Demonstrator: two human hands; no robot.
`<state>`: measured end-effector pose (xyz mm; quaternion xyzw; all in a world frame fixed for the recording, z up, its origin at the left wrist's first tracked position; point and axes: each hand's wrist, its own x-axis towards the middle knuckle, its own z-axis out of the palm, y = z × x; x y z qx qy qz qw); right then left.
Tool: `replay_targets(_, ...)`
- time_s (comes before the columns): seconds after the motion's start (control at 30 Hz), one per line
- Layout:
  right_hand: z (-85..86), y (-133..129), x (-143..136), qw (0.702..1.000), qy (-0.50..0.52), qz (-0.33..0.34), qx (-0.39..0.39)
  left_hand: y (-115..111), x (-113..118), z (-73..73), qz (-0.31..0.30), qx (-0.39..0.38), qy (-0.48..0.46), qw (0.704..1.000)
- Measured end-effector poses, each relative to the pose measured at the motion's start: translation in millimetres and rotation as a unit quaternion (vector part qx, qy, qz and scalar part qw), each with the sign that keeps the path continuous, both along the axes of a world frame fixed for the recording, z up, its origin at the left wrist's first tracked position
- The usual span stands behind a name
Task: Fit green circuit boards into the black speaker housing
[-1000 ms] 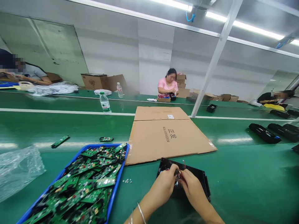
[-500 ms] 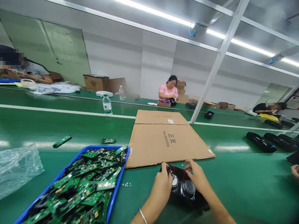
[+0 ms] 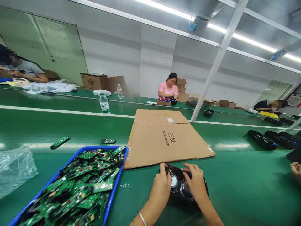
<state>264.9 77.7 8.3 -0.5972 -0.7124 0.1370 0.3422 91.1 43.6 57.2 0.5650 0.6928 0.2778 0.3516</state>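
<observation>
A black speaker housing (image 3: 175, 196) lies on the green bench in front of me, its inside facing up with two round silver-backed speakers (image 3: 174, 182) in it. My left hand (image 3: 162, 180) is closed at the housing's upper left corner, fingers bent around a small dark part that I cannot make out. Red wire (image 3: 170, 167) shows beside those fingertips. Over the right side of the housing, my right hand (image 3: 194, 180) pinches thumb and forefinger together at a thin wire with a small pale end. That hand partly covers the second speaker.
A blue tray (image 3: 108, 205) heaped with green circuit boards stands at left. Small white bits (image 3: 125, 185) lie beside it. Flattened cardboard (image 3: 162, 141) lies ahead; a bottle (image 3: 104, 103) stands behind. Black housings (image 3: 262, 140) sit at right, near another person's hand (image 3: 295, 171). Co-workers sit opposite.
My right hand has moved slightly left and its fingers have closed in at the wire. My left hand stays at the housing's corner. The whole view has shifted a little.
</observation>
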Motion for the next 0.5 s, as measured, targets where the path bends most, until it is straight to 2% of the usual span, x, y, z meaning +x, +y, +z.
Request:
replay_targets(0.07, 3.1, -8.7, 4.3, 0.998, 0.057, 0.040, -0.008, -0.2, 0.9, -1.9, -0.002, -0.005, -0.014, 1.000)
replay_targets(0.17, 7.8, -17.6, 10.6, 0.978, 0.149, 0.122, -0.077, -0.4, 0.9, -3.9, -0.004, -0.013, -0.032, 0.999)
replay_targets(0.3, 11.5, -20.6, 13.1, 0.965, 0.153, 0.146, -0.155, 0.0, 0.3, -3.0, -0.003, -0.021, -0.040, 0.999)
replay_targets(0.4, 12.0, -23.0, 10.0, 0.961, 0.150, 0.178, -0.152, 0.0, 1.6, -2.3, -0.006, -0.022, -0.041, 0.999)
replay_targets(0.5, 10.9, -26.8, 4.4, 0.962, 0.136, 0.214, -0.104, -0.6, 3.5, -3.3, -0.013, -0.024, -0.042, 0.999)
